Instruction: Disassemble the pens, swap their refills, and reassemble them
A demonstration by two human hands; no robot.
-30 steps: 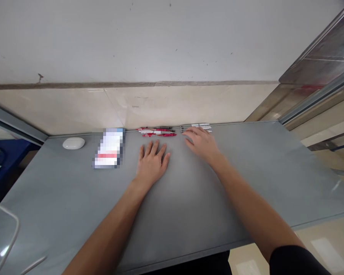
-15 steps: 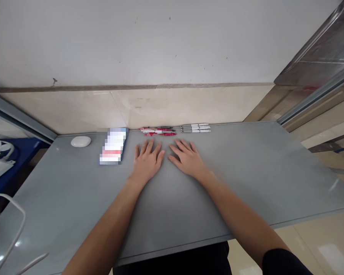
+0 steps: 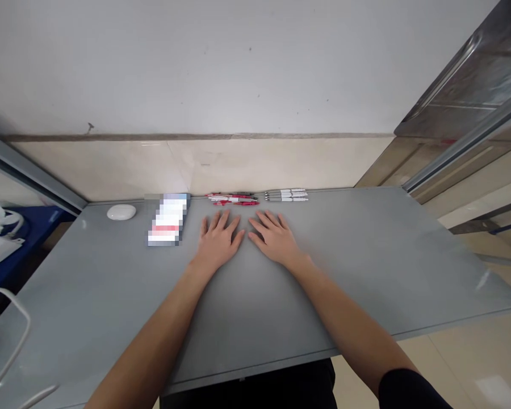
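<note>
We found the grey desk [image 3: 259,324] bearing everything. The left hand [image 3: 217,244] and right hand [image 3: 276,241] lay upon it palm down, released, fingers spread, near its far edge. We noted a pixelated device [image 3: 168,220] toward the far left corner, a mostly red pen bunch [image 3: 235,200] along the far edge's middle, and aligned white-and-grey pens [image 3: 293,196] just to its right.

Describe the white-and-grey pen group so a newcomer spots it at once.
Start where the grey table meets the wall. Just beyond the right hand lies the white-and-grey pen group, side by side. Unlike the mixed pen pile to its left, it shows no red.
</note>
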